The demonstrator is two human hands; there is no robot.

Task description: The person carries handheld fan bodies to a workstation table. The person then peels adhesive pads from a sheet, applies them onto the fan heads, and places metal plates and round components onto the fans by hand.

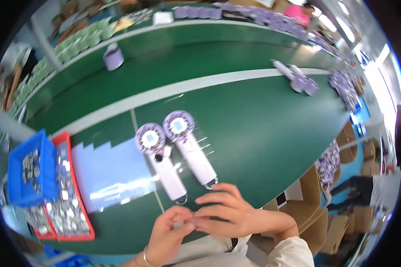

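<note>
My left hand (168, 233) is at the table's near edge, with its thumb and curled fingers brought together; whatever may be between them is hidden. My right hand (229, 213) meets its fingertips from the right, its own fingers stretched out and apart. Just beyond the hands lie two handheld fans with purple round heads and pale handles. The left fan (169, 178) has a dark round spot below its head, and a small ring at its handle end. Beside it, the right fan (196, 158) ends in a similar loop close to my right fingertips.
A blue bin (20, 178) of round metal parts rests over a red tray (87, 222) of small silvery pieces. Nearby lies a bluish sheet (116, 173). More purple fans (298, 83) lie far right. Cardboard boxes (314, 222) stand beside the table; a person in pink (298, 14) is behind.
</note>
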